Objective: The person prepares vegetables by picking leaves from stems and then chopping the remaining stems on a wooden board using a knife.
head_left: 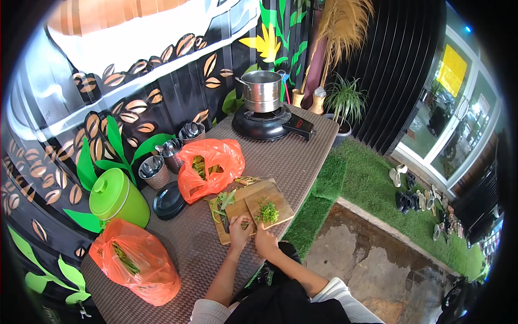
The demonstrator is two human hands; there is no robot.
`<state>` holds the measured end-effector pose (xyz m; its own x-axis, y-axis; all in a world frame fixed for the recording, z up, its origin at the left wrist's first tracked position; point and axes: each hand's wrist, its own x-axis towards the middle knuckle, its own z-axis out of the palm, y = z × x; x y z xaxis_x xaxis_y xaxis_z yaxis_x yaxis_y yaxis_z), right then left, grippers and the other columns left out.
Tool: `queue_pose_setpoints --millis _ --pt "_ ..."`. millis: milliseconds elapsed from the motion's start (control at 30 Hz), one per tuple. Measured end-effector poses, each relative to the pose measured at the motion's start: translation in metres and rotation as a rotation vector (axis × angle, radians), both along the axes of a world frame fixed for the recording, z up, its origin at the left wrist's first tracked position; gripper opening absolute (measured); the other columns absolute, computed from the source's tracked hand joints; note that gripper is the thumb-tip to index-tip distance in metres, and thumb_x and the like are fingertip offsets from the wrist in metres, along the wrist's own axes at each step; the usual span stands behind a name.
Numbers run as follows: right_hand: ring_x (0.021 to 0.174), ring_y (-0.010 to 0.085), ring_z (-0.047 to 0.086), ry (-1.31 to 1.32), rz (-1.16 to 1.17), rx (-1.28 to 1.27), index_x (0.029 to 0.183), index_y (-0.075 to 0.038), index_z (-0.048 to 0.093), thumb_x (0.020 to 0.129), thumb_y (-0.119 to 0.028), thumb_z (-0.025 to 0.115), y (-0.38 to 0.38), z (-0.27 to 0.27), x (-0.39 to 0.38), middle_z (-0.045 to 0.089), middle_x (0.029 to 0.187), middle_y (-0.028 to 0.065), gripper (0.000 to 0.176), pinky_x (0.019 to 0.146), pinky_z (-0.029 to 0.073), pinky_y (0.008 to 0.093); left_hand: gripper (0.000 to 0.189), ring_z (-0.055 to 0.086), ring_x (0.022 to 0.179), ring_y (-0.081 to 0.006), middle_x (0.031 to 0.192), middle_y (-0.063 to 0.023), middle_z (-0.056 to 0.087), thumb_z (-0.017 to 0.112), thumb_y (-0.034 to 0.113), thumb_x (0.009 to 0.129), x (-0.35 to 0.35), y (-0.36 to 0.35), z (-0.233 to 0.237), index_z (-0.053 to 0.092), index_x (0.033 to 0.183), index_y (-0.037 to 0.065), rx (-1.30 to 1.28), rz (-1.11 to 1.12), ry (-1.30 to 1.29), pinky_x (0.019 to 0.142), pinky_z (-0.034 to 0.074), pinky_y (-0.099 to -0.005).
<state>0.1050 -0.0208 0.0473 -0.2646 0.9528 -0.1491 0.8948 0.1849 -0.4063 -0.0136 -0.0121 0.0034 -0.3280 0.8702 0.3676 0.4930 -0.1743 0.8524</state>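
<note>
A wooden cutting board (281,204) lies near the table's edge in front of me. My right hand (266,241) is closed round the handle of a knife (250,208), whose blade points away from me across the board. Close to the blade's left side, my left hand (240,229) has its fingers curled over some green leaves, which they mostly hide. Chopped greens (268,212) form a small heap right of the knife. Uncut leafy stems (222,204) spread over the board's left part, and thin trimmed stalks (247,181) lie at its far edge.
Beyond the board sits an open orange plastic bag (229,156) with greens inside; another orange bag (156,272) stands nearer left. A steel pot (263,93) rests on a portable gas stove (253,127). A green lidded bucket (127,202), dark plates (170,201) and cutlery cups (155,174) line the wall.
</note>
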Motion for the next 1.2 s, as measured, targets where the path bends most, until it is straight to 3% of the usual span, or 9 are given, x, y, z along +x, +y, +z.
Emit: queue_pose_setpoints --millis 133,267,333,500,567,833,967,1200 --pt "0.080 0.0383 0.066 0.002 0.005 0.000 0.102 0.000 0.040 0.089 -0.012 0.045 0.009 0.000 -0.003 0.065 0.081 0.0233 0.018 0.068 0.055 0.0448 0.016 0.058 0.084 -0.0243 0.082 -0.0105 0.056 0.071 0.004 0.073 -0.001 -0.004 0.004 0.062 0.085 0.002 -0.007 -0.006 0.037 0.073 0.048 -0.0337" --pt "0.075 0.0419 0.065 0.084 0.074 0.018 0.105 0.001 0.039 0.089 -0.016 0.045 0.014 -0.015 0.007 0.063 0.085 0.0280 0.023 0.064 0.053 0.0501 0.015 0.057 0.086 -0.0249 0.081 -0.0110 0.057 0.070 0.004 0.073 0.003 -0.010 0.004 0.062 0.085 0.002 0.018 0.049 0.081 0.073 0.047 -0.0350" --pt "0.074 0.0421 0.065 0.050 0.068 0.088 0.107 0.001 0.039 0.090 -0.018 0.045 -0.003 -0.017 0.010 0.063 0.083 0.0264 0.026 0.063 0.053 0.0499 0.013 0.056 0.089 -0.0252 0.080 -0.0114 0.059 0.068 0.004 0.073 0.005 -0.018 0.012 0.062 0.084 0.002 0.049 0.020 0.233 0.072 0.047 -0.0360" --pt "0.073 0.0412 0.065 0.011 0.023 0.056 0.110 0.000 0.040 0.090 -0.019 0.045 0.002 -0.005 0.023 0.064 0.076 0.0230 0.028 0.063 0.053 0.0496 0.014 0.058 0.081 -0.0236 0.079 -0.0107 0.060 0.069 0.002 0.072 0.001 -0.009 0.001 0.063 0.085 0.003 0.041 0.031 0.154 0.073 0.048 -0.0335" --pt "0.078 0.0392 0.066 -0.004 -0.014 0.019 0.106 0.001 0.040 0.086 -0.013 0.048 0.018 -0.004 0.028 0.065 0.080 0.0257 0.026 0.064 0.053 0.0476 0.014 0.058 0.080 -0.0229 0.079 -0.0099 0.062 0.069 0.002 0.073 0.003 0.000 -0.003 0.063 0.086 0.003 0.014 0.022 0.099 0.073 0.048 -0.0329" --pt "0.078 0.0402 0.066 -0.024 0.082 0.017 0.105 0.001 0.040 0.087 -0.017 0.051 0.026 -0.007 0.029 0.063 0.084 0.0268 0.027 0.066 0.053 0.0492 0.013 0.059 0.076 -0.0148 0.079 0.0031 0.068 0.073 0.011 0.071 0.017 0.019 -0.013 0.066 0.081 0.012 -0.030 0.005 -0.031 0.079 0.037 -0.0323" --pt "0.081 0.0379 0.067 -0.029 -0.034 0.019 0.103 0.000 0.040 0.085 -0.012 0.052 0.010 -0.006 0.016 0.064 0.084 0.0253 0.025 0.067 0.054 0.0480 0.013 0.058 0.076 -0.0150 0.079 0.0022 0.068 0.073 0.012 0.070 0.018 0.017 -0.004 0.066 0.080 0.012 -0.038 0.024 0.018 0.078 0.038 -0.0324" --pt "0.078 0.0400 0.066 0.026 0.043 0.021 0.103 0.000 0.039 0.087 -0.014 0.049 0.032 -0.006 0.019 0.064 0.081 0.0252 0.024 0.065 0.054 0.0481 0.013 0.057 0.076 -0.0173 0.077 0.0009 0.066 0.073 0.014 0.071 0.019 0.013 -0.003 0.066 0.080 0.010 -0.041 0.059 0.012 0.079 0.039 -0.0329"
